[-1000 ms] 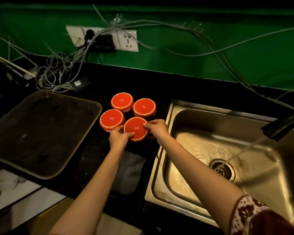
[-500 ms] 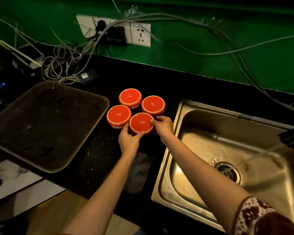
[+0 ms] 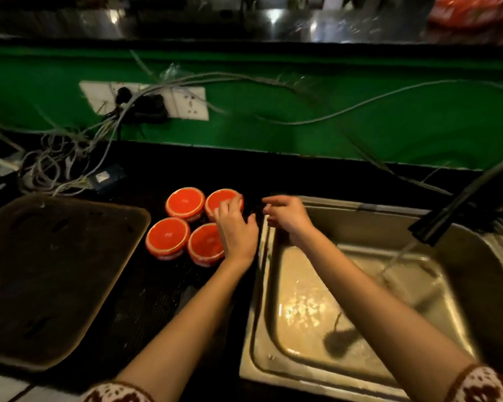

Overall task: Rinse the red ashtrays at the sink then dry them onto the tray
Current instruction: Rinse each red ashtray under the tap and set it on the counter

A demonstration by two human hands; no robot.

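Risk: the near ashtray [image 3: 205, 243] sits just under the left palm, and a hasty lift could knock it into its neighbours or over the sink rim [image 3: 259, 300].
Left hand [image 3: 237, 230]: fingers flat and slightly apart on the far ashtray [image 3: 217, 198]; no grip evident.
Right hand [image 3: 288, 216]: just right of those fingers, loosely bent, holding nothing.
Tray [image 3: 122, 256]: well left of the fingers.

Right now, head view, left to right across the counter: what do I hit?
Tray → front-left red ashtray → left hand → right hand → faucet. Sink left out: it spans under the right hand and the faucet.
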